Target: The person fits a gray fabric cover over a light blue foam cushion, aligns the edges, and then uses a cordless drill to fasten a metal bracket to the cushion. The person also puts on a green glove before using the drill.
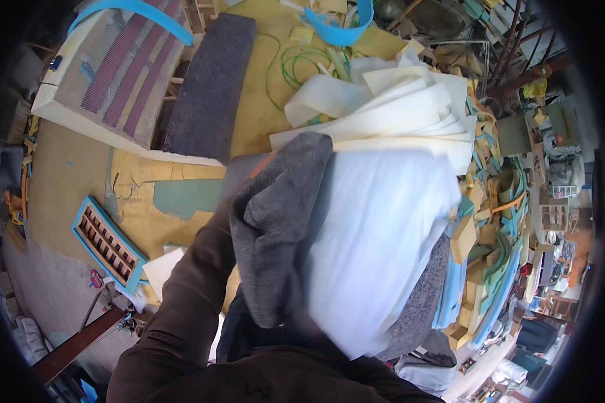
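My left arm reaches forward to a dark grey plush fabric piece [275, 228], which is bunched and folded over in front of me. Only a blurred sliver of my left hand [262, 164] shows at the fabric's far left edge; its fingers are hidden. A white soft sheet [383, 235] lies right beside the grey fabric and drapes toward my body. From under the sheet's right edge comes more of the grey plush fabric [420, 302]. My right hand does not show; the near end of the sheet and fabric is smeared by motion.
A white layered foam stack [410, 107] lies beyond the sheet. At the far left stands a webbed frame [128, 74] with a dark grey padded panel [212, 87]. A blue-edged slotted wooden frame [111, 245] rests at left. Foam offcuts [484, 248] pile up on the right.
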`<state>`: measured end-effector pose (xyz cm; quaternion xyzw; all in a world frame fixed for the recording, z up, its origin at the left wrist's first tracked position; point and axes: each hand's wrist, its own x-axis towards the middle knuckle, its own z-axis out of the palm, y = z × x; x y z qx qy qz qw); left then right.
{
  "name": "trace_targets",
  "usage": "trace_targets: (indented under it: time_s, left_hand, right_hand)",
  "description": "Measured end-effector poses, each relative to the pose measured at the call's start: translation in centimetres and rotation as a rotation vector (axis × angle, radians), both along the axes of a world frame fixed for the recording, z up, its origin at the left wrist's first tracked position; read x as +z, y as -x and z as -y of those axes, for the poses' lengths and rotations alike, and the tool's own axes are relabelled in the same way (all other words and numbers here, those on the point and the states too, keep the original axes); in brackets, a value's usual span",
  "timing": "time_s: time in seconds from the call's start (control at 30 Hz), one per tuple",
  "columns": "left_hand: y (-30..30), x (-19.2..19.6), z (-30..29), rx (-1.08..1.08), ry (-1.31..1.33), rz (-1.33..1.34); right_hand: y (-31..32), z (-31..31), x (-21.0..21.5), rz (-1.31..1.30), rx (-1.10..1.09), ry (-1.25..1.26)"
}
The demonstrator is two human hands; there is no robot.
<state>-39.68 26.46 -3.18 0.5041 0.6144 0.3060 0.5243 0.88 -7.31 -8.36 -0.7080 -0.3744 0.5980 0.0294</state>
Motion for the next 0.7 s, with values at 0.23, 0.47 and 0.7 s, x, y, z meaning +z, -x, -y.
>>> trace_targets:
  time_s: [0.23, 0.47, 0.7]
  left_hand:
    - [-10.1, -8.3, 12.9, -0.379, 0.207, 0.007]
    - [-19.6, -12.0, 17.2, -0.773, 0.166, 0.120]
    - [-18.0, -6.4, 21.0, -0.674, 0.270, 0.206]
  right_hand:
    - [-4.0, 8.7, -2.1, 0.073, -0.012, 0.239]
    - [-5.7, 11.2, -1.8, 0.080, -0.010, 0.353]
    - [-7.2, 9.7, -1.7, 0.043, 0.085, 0.387]
